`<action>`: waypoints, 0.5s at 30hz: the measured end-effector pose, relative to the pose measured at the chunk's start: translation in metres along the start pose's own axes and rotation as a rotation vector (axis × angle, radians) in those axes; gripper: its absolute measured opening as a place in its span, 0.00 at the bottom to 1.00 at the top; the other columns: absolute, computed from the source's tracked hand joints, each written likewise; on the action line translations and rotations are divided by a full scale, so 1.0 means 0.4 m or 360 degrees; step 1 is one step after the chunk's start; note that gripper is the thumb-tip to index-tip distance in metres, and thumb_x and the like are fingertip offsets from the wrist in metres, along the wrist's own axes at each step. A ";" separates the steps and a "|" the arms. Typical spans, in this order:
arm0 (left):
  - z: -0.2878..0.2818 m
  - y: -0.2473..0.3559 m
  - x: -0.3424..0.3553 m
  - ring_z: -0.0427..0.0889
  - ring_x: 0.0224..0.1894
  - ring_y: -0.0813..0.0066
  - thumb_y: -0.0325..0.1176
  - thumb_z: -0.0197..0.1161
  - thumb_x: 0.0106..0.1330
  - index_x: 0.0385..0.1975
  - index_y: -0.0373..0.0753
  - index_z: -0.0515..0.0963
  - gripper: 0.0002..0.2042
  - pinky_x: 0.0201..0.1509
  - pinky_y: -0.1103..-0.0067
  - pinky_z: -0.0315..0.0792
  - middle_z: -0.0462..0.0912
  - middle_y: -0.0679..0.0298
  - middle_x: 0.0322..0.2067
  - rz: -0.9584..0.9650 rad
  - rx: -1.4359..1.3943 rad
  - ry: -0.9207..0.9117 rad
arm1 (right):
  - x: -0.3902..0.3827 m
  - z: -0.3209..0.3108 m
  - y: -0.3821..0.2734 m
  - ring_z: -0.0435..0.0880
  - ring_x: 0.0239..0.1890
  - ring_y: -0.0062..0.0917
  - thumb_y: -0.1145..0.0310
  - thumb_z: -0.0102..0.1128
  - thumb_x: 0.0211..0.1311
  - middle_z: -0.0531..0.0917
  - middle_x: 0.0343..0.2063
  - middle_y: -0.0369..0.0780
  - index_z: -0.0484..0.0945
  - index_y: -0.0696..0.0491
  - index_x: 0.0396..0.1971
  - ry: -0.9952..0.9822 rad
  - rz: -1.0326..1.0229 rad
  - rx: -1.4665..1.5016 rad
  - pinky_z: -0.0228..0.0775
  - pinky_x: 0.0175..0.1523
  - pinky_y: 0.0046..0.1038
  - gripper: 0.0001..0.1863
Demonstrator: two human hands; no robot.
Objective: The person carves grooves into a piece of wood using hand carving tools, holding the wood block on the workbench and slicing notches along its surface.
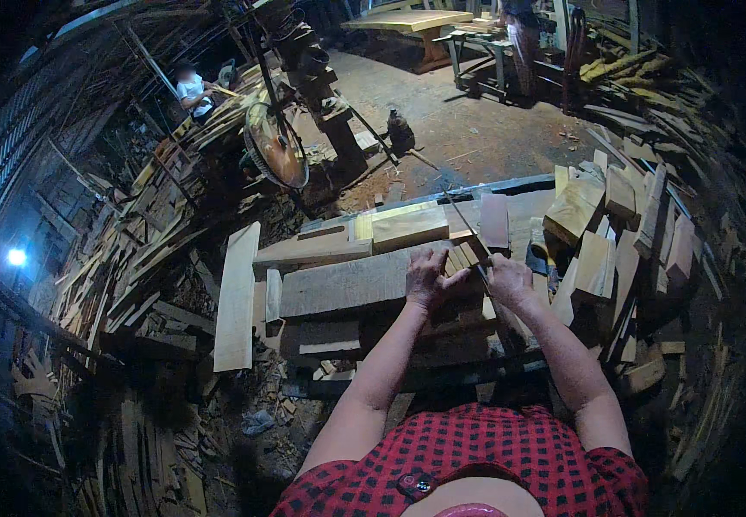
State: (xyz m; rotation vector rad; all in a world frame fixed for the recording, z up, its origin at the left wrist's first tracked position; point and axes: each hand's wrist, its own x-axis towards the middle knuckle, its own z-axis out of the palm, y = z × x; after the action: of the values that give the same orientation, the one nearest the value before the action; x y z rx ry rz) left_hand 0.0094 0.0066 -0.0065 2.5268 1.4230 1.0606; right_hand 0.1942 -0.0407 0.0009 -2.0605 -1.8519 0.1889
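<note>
My right hand (511,280) is closed around the near end of a handsaw (462,217). Its long thin blade shows almost edge-on and slants away to the far left, across the pieces of wood. Just left of it, my left hand (430,276) lies on the right end of a thick grey-brown timber (347,284), fingers stretched and thumb spread. Small notched wood ends (461,257) show between the two hands. Whether the blade touches them is hard to tell. Beyond lie a pale squared block (409,226) and a reddish block (494,221).
Cut wooden blocks (593,258) are heaped on the right, with a brush-like tool (545,252) beside them. A pale board (237,297) sticks out on the left. Farther off stand a round fan (276,148), a wooden table (407,21) and a person in white (193,93).
</note>
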 end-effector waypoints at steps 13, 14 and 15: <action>-0.014 0.003 -0.001 0.73 0.44 0.53 0.56 0.64 0.49 0.45 0.42 0.74 0.29 0.48 0.63 0.69 0.75 0.55 0.38 -0.0048 -0.0014 -0.0096 | -0.010 -0.014 -0.011 0.82 0.34 0.44 0.64 0.49 0.59 0.82 0.28 0.48 0.73 0.52 0.37 -0.0017 -0.0018 0.0114 0.73 0.40 0.43 0.10; -0.013 0.003 -0.001 0.73 0.44 0.53 0.56 0.64 0.49 0.45 0.42 0.74 0.29 0.48 0.63 0.69 0.75 0.55 0.38 -0.0048 -0.0013 -0.0096 | -0.010 -0.013 -0.011 0.82 0.34 0.44 0.64 0.49 0.59 0.82 0.28 0.48 0.73 0.52 0.37 -0.0017 -0.0018 0.0114 0.73 0.40 0.43 0.10; -0.011 0.002 -0.002 0.72 0.44 0.53 0.56 0.64 0.49 0.45 0.42 0.75 0.28 0.48 0.64 0.69 0.75 0.55 0.38 -0.0033 -0.0017 -0.0072 | -0.009 -0.010 -0.010 0.82 0.34 0.43 0.64 0.49 0.59 0.82 0.28 0.48 0.73 0.52 0.37 -0.0006 -0.0014 0.0113 0.72 0.40 0.43 0.10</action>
State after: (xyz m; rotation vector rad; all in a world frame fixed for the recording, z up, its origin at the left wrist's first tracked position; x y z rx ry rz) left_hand 0.0071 0.0042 -0.0033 2.5060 1.4251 0.9984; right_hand 0.1914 -0.0447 0.0055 -2.0053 -1.8292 0.2528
